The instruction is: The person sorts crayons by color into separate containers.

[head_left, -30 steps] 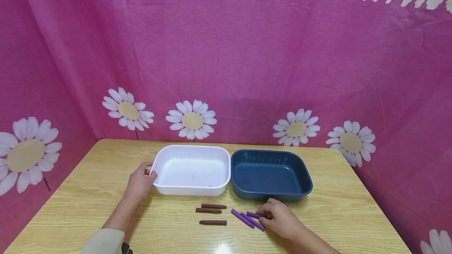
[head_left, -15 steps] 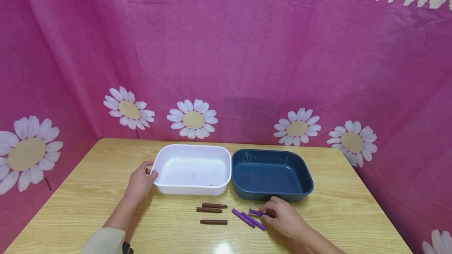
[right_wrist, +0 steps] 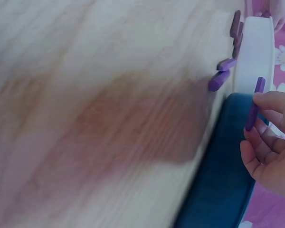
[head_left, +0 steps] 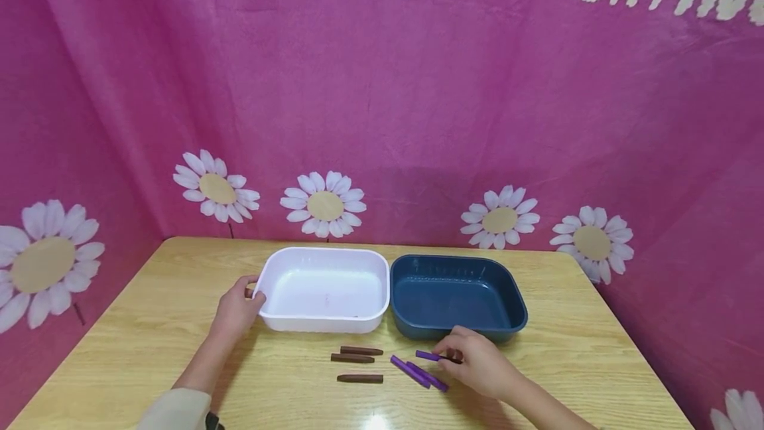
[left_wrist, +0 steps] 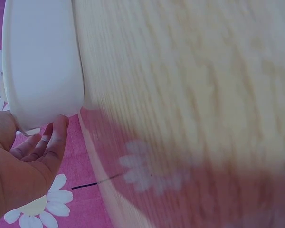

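My left hand [head_left: 235, 310] grips the left end of the white plastic basin [head_left: 322, 324], thumb at its rim and fingers curled against the outer wall in the left wrist view. My right hand [head_left: 480, 363] pinches a purple crayon [head_left: 426, 355] between thumb and fingertips, just in front of the dark blue basin [head_left: 418, 331]. In the right wrist view this crayon [right_wrist: 260, 85] is held clear of the table. Two more purple crayons [head_left: 409, 371] lie side by side on the table, left of the right hand. Several brown crayons [head_left: 360, 378] lie before the white basin.
Both basins stand side by side, rims nearly touching, toward the back of the wooden table [head_left: 286, 390]. A pink cloth [head_left: 382, 118] with daisies hangs behind and at both sides.
My right hand has raised the purple crayon a little off the table, away from the other two. My left hand has stayed on the white basin.
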Demonstrator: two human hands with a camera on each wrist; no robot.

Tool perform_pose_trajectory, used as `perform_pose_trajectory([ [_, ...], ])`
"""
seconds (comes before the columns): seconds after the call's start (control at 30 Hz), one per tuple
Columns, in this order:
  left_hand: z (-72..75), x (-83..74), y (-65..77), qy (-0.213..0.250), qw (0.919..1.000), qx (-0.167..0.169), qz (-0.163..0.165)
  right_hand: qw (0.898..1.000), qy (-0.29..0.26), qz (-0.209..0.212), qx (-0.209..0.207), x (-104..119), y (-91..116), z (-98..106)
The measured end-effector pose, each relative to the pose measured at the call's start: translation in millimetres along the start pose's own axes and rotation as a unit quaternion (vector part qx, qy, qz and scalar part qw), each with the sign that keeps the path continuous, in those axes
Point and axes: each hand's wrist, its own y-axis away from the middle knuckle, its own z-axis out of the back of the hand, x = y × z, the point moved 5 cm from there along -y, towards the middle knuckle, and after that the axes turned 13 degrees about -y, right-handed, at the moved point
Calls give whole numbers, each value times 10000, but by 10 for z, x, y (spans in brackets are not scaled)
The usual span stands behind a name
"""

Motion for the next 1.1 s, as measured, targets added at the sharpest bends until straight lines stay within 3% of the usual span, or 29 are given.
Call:
perform_pose_trajectory([
  [0.1,-8,13,14,12,10000,8,-8,10000,-22,-20,71,41,-25,2],
  [0.4,-8,1,10,33,9999,-37,-115,9990,12,435,-113,186,-114,34],
  [1.1,-1,-7,14,-9,10000,16,-31,9985,333,436,-41,459,-594,109],
])
